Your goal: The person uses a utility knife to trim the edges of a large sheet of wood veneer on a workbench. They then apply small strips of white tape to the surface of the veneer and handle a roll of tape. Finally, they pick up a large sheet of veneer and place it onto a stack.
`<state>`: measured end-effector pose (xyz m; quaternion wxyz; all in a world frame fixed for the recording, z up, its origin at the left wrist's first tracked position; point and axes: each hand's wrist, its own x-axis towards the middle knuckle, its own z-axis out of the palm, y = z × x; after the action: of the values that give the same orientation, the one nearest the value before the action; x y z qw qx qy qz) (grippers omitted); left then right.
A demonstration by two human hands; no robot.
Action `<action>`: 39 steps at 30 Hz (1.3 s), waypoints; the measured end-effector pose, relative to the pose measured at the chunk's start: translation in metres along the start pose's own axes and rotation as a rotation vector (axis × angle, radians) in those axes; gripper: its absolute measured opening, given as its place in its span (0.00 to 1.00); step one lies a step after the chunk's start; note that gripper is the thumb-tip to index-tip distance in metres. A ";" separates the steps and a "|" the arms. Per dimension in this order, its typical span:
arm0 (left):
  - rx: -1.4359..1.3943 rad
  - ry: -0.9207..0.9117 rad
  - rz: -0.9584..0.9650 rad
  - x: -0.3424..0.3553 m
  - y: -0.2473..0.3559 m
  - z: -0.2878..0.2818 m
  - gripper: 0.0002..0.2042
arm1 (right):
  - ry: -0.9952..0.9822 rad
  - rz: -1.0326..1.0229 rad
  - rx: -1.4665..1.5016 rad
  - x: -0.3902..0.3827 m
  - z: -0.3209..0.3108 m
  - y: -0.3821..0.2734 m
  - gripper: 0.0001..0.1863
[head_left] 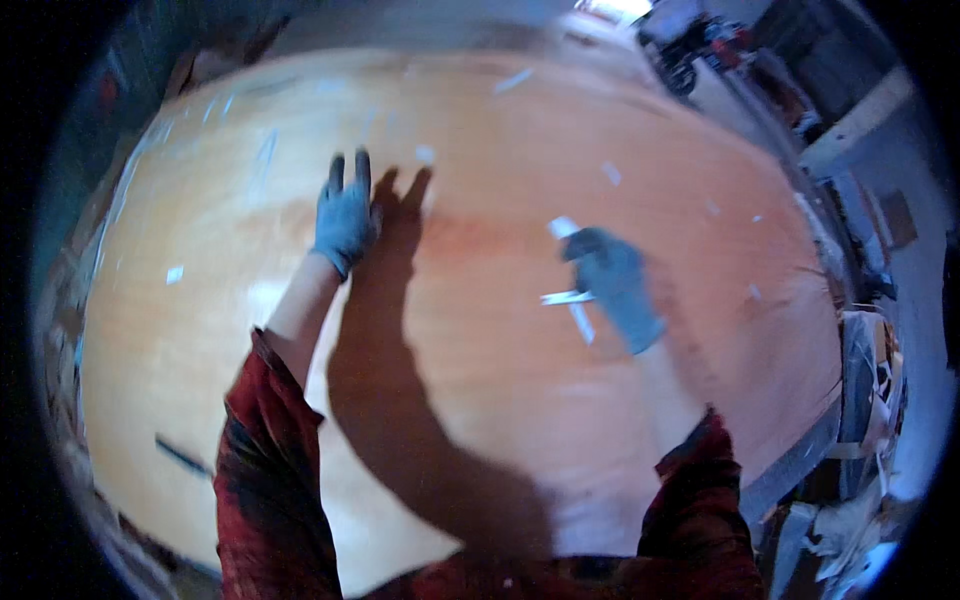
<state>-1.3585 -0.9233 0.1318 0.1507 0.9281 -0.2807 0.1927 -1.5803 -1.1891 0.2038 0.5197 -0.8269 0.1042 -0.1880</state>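
A large orange-brown wooden sheet (480, 350) spreads in front of me. Above its left half is my left hand (345, 220), in a grey-blue glove with dark fingertips; its fingers are stretched out and hold nothing. A long shadow falls beside it. To the right, my right hand (615, 290), gloved alike, has its fingers closed on a white piece (563, 228), paper or tape, that sticks out past the fingertips. Just under that hand a thin white strip (565, 298) shows, blurred; whether it is held or lies on the sheet I cannot tell.
Several small white scraps are scattered on the sheet, one a square (175, 274) at the left. A dark narrow bar (183, 455) lies near my left sleeve. Scrap material (840, 525) is heaped beyond the right edge. A motorbike-like vehicle (695, 50) stands at the far right.
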 end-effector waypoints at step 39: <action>-0.124 -0.134 0.277 -0.149 0.063 -0.064 0.26 | -0.949 0.022 -1.134 0.047 0.141 -0.046 0.17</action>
<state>-1.5276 -0.8798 0.1330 0.1609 0.8802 -0.4267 0.1316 -1.4801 -1.0705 0.2000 0.0038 -0.9598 -0.0424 0.2774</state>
